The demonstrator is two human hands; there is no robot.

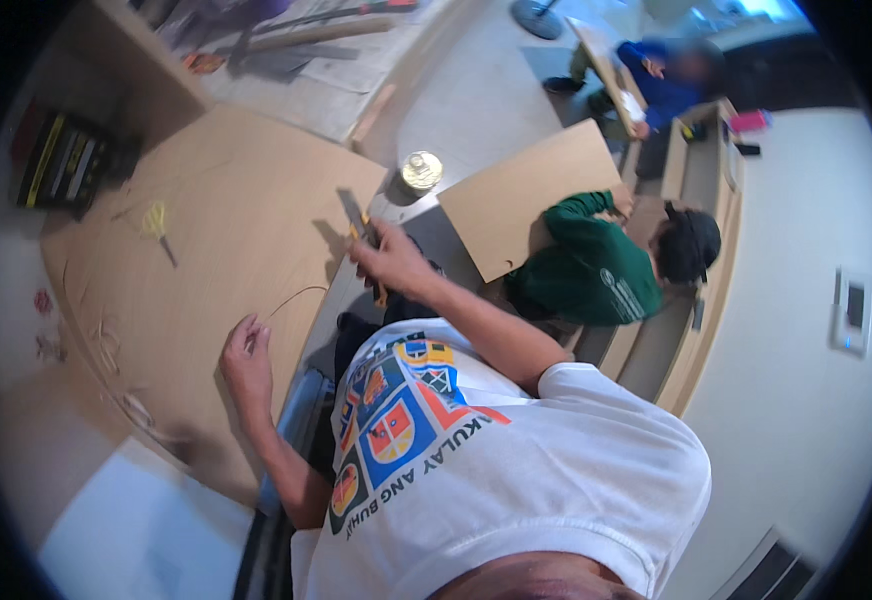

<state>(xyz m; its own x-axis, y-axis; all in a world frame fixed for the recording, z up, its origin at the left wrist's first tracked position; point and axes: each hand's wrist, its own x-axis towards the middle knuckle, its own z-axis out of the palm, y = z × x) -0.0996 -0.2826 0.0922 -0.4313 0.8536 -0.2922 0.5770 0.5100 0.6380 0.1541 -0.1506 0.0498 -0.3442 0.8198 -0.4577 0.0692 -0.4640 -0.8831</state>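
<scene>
My right hand (396, 262) is closed round a bladed hand tool (355, 212) with a yellow-and-black handle. Its wide grey blade points away from me, past the board's right edge area; its exact kind is unclear. Over the near part of a large wooden panel (216, 190), my left hand (247, 362) has its fingers drawn together. From those fingertips a thin dark strip (301, 293) curves up and to the right. Farther left on the panel lie what look like yellow-handled scissors (156, 220).
Thin curled offcuts (106, 345) lie along the panel's left edge. A black-and-yellow case (66, 160) stands far left. A round can (421, 172) sits beyond the panel. At right, a person in green (596, 260) bends beside another board (526, 195); a person in blue (661, 80) sits farther back.
</scene>
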